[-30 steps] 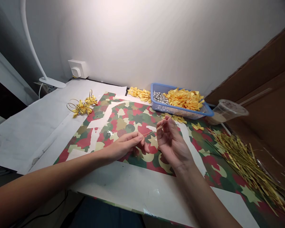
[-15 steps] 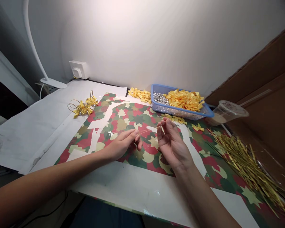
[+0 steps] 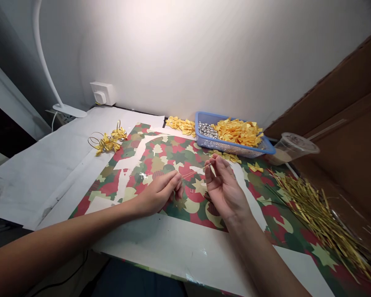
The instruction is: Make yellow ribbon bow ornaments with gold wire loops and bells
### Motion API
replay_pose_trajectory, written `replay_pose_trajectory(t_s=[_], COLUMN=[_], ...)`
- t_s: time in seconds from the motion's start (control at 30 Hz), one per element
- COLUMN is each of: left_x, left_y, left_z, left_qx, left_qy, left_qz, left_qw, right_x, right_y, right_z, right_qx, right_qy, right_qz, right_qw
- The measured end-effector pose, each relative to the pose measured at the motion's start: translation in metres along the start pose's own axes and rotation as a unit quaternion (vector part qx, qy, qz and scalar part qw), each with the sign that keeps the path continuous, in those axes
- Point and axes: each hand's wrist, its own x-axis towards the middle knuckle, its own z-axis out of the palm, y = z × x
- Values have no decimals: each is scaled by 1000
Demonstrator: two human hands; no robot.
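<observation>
A thin golden wire, seemingly doubled into two fine strands, stretches between my hands above the patterned sheet. My left hand is closed, pinching the left end of it between thumb and curled fingers. At the other end, my right hand grips it between thumb and fingertips, palm turned toward me. What sits right at the right fingertips is too small to make out. Just beyond that hand lie several yellow ribbon bows.
Behind my hands stands a blue basket of yellow bows and silver beads. More bows lie beside it. Finished-looking bow pieces with wire loops rest at left. At right are a bundle of golden-green stems, a clear plastic cup and cardboard.
My left hand has closed its fingers more tightly and shifted slightly down. My right hand stays almost in place, and the strands between the hands look more spread.
</observation>
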Motion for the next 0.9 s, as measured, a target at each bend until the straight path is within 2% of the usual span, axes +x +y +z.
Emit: replay_pose_trajectory(t_s=[0.33, 0.57, 0.67, 0.77, 0.9], left_x=[0, 4, 8, 10, 11], left_y=[1, 9, 10, 9, 12], left_z=[-1, -13, -21, -27, -33], left_qx=[4, -32, -69, -142, -296], left_qy=[19, 79, 125, 171, 164], left_qz=[-6, 11, 13, -24, -106], left_qw=[1000, 996, 990, 975, 935], right_x=[0, -3, -5, -5, -7], right_y=[-1, -1, 0, 1, 3], right_z=[-1, 2, 3, 3, 2], right_qx=[-24, -81, -114, -148, -227], right_qy=[-6, -25, -30, -34, -69], right_qz=[-2, 46, 64, 74, 64], right_qw=[1000, 995, 991, 986, 969])
